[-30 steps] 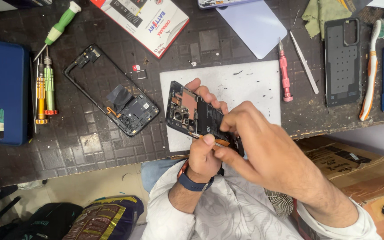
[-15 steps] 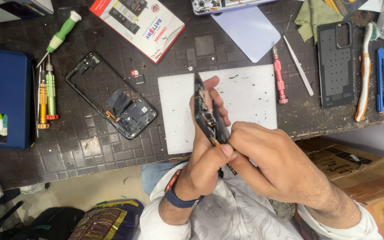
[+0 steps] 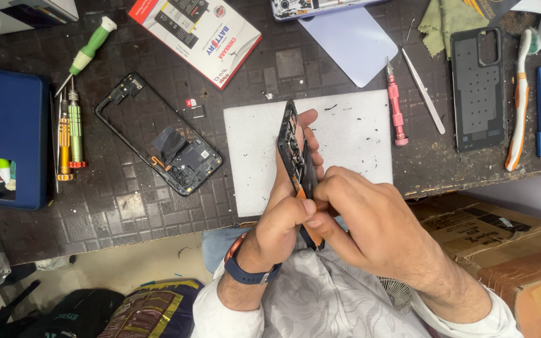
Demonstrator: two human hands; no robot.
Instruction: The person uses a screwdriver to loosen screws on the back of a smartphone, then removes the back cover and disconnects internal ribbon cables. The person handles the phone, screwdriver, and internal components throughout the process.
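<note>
Black opened phone body (image 3: 292, 150) on edge | left hand (image 3: 283, 216) grip clamps it | right hand (image 3: 370, 219) grip pinches at its lower end | best kept steady over white mat (image 3: 345, 134)

Both arms are bare from the hands down to the cuffs. The left hand (image 3: 283, 219) has a dark navy band around its wrist, smooth and rubbery in look, with a thin orange-red edge showing on the side toward the worktop's near edge. The right hand (image 3: 370, 219) carries nothing on the wrist that shows. The sleeves are white, pushed back and bunched into soft folds. The shirt front between the arms is a pale grey-white cloth with a faint printed pattern. Light blue trousers show just above the shirt, under the worktop's near edge.
</note>
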